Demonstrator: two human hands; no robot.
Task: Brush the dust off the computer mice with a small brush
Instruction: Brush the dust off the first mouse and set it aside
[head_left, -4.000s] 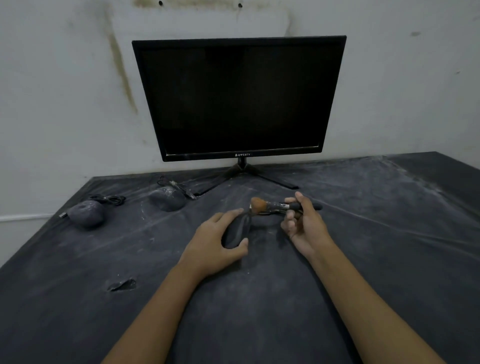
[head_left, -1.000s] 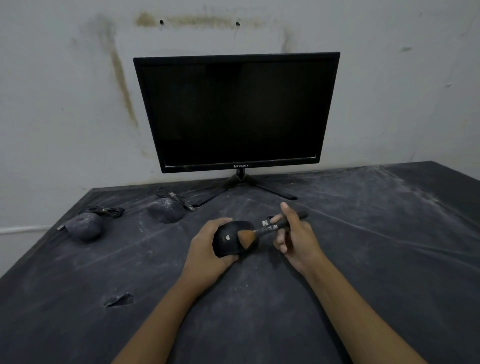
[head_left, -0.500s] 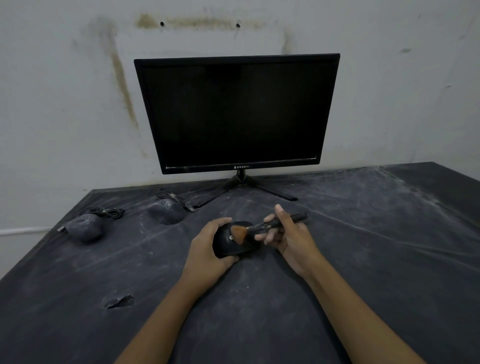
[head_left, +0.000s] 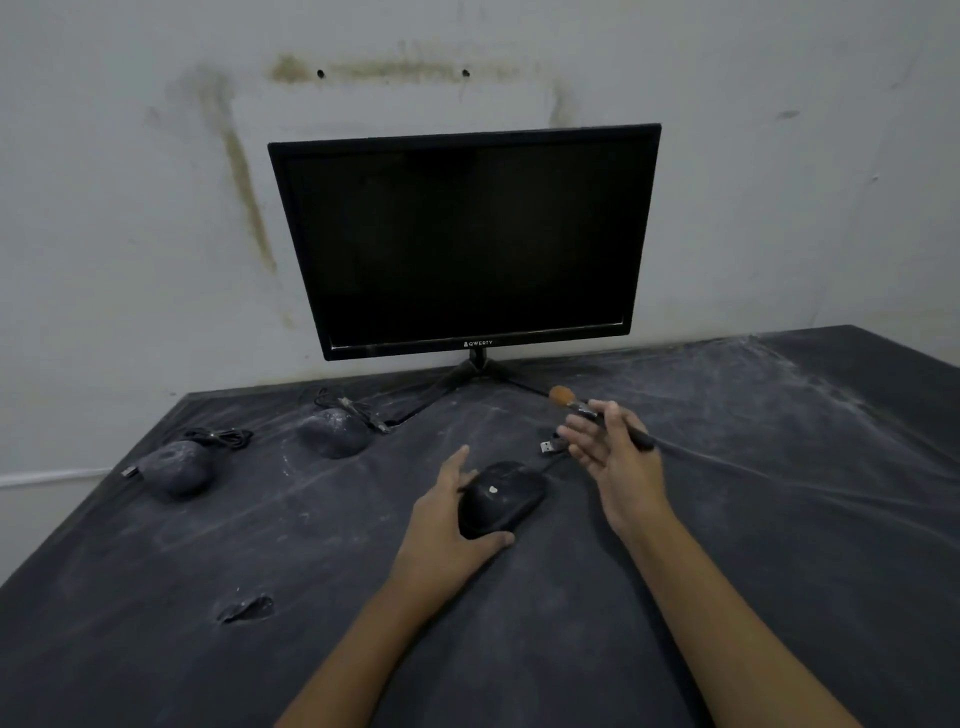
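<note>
Between the thumb and fingers of the left hand (head_left: 441, 525): one black mouse (head_left: 506, 493), wired, lying on the black cloth (head_left: 571, 649). Its shell is nearly free of dust. A small pale logo on its back is too small to read. The thumb lies along the near flank, the forefinger stretches straight past the far flank, and the other fingers curl against the left side, so the hand grips the mouse.

Beside the tips of the right fingers, on the cloth: one USB plug (head_left: 547, 447), joined to that mouse by a dark cord.

Right hand (head_left: 621, 467): raised above the cloth, palm turned leftward, fingers straight and spread. It holds one small brush (head_left: 562, 396) at the thumb side. How the thumb clamps it cannot be told.
- Bristles: orange-brown, standing beyond the fingertips in the air, apart from the mouse.
- Handle: dark, with its end projecting past the back of the hand.

Beyond the fingertips of both hands: one black monitor (head_left: 467, 244) on a splayed-leg stand (head_left: 478, 370), screen dark. The lower bezel is lettered "QWERTY" in white, with a small mark before it.

Well left of the left forefinger:
- Grey-dusted mouse (head_left: 335, 432), with its cord bundled behind it.
- Second grey-dusted mouse (head_left: 179, 467), further left, also with a coiled cord.

Cloth: streaked with white dust, with one small puckered tear (head_left: 245, 608) left of the left forearm.

Wall (head_left: 130, 208) behind: pale, with brown stains and two small holes.
</note>
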